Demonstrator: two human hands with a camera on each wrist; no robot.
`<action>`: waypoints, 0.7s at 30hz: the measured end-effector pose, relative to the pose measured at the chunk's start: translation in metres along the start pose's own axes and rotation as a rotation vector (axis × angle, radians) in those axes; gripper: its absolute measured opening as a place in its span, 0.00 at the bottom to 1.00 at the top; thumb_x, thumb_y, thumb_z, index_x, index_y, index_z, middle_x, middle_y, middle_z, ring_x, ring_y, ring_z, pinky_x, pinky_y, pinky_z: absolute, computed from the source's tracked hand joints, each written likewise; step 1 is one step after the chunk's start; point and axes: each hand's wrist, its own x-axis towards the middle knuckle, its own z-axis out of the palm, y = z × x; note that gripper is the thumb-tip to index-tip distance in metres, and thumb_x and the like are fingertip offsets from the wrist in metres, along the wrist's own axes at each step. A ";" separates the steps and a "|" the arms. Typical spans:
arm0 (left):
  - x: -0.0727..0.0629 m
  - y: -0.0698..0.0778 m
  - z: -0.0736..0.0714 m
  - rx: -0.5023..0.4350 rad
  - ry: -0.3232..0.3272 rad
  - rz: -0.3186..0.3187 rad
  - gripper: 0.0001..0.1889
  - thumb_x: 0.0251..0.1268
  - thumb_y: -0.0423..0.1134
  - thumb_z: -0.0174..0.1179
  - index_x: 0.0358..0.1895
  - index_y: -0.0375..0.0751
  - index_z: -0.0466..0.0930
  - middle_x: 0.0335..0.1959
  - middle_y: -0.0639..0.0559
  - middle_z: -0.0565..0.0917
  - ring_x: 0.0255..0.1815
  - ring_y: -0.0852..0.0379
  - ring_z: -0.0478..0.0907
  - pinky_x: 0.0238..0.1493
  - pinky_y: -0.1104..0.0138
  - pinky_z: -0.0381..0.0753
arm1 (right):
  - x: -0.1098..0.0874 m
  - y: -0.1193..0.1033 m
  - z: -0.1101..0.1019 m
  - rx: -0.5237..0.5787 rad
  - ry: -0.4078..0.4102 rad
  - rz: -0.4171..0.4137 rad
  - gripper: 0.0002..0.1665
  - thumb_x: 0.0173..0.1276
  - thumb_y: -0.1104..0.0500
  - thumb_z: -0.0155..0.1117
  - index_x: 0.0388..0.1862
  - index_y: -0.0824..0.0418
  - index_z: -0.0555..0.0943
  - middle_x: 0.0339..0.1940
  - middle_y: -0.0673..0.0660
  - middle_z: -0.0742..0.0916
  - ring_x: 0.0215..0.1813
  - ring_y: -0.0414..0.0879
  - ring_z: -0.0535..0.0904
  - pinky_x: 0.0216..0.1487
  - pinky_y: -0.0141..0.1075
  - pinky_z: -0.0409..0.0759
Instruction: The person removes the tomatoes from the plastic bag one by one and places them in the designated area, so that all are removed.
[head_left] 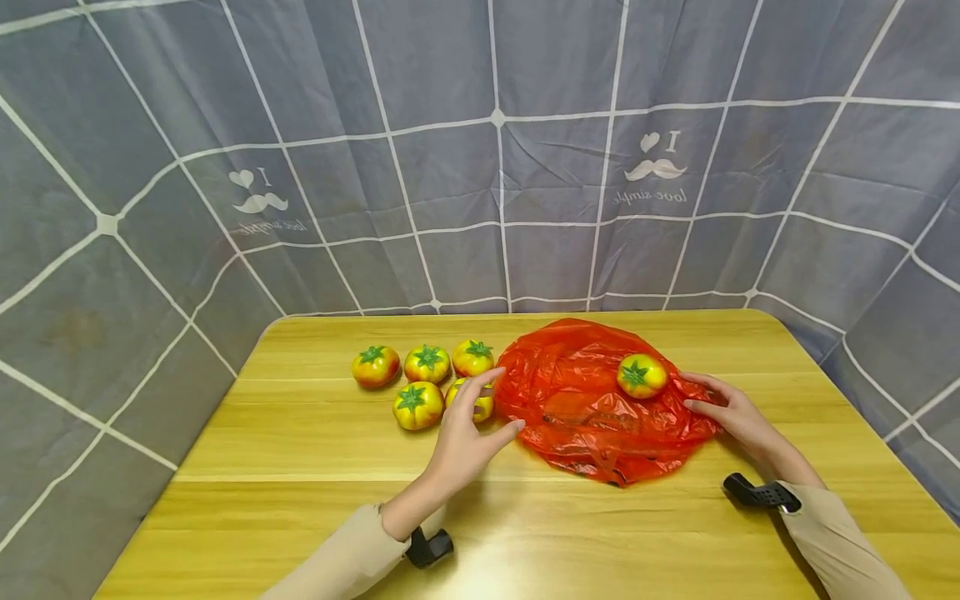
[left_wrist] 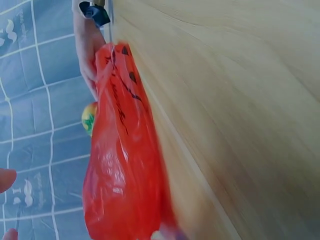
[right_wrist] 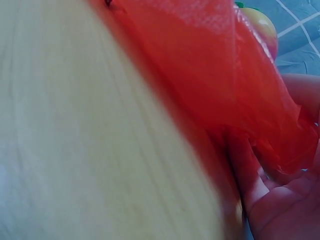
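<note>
A crumpled red plastic bag [head_left: 570, 379] lies spread on the table, with one yellow-and-red tomato [head_left: 642, 375] resting on its right part. At the bag's right edge, my right hand [head_left: 742, 423] pinches the plastic. In the right wrist view, some of its fingers sit behind the red film. My left hand [head_left: 459, 446] hovers by the bag's left edge, thumb and fingers spread apart and holding nothing. Partly hidden behind those fingers is another tomato [head_left: 483, 406]. Dark printing shows on the bag [left_wrist: 122, 150] in the left wrist view.
Several more tomatoes with green leafy tops, one of them the tomato [head_left: 376, 367] farthest left, sit grouped left of the bag. The wooden table [head_left: 300, 517] ends at a grey curtain [head_left: 450, 183] with white grid lines, hanging behind and at both sides.
</note>
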 end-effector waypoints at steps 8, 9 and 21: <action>0.006 0.004 0.018 -0.026 -0.057 0.016 0.34 0.53 0.38 0.70 0.65 0.55 0.69 0.62 0.50 0.73 0.60 0.45 0.72 0.57 0.50 0.73 | 0.002 0.001 -0.001 -0.039 0.011 0.006 0.26 0.69 0.64 0.59 0.65 0.63 0.71 0.46 0.27 0.80 0.42 0.27 0.79 0.39 0.25 0.80; 0.007 0.004 0.020 -0.020 -0.060 0.021 0.34 0.53 0.39 0.70 0.66 0.54 0.69 0.62 0.51 0.74 0.59 0.45 0.72 0.56 0.51 0.73 | 0.002 0.001 -0.001 -0.040 0.010 0.007 0.26 0.69 0.64 0.59 0.65 0.64 0.71 0.46 0.27 0.81 0.42 0.27 0.79 0.39 0.25 0.81; 0.019 0.009 0.046 -0.033 -0.127 0.041 0.33 0.53 0.39 0.70 0.65 0.54 0.69 0.62 0.52 0.74 0.58 0.51 0.72 0.55 0.50 0.73 | 0.003 0.004 0.000 -0.041 0.020 0.015 0.27 0.69 0.63 0.59 0.66 0.66 0.70 0.46 0.28 0.81 0.42 0.27 0.79 0.40 0.23 0.80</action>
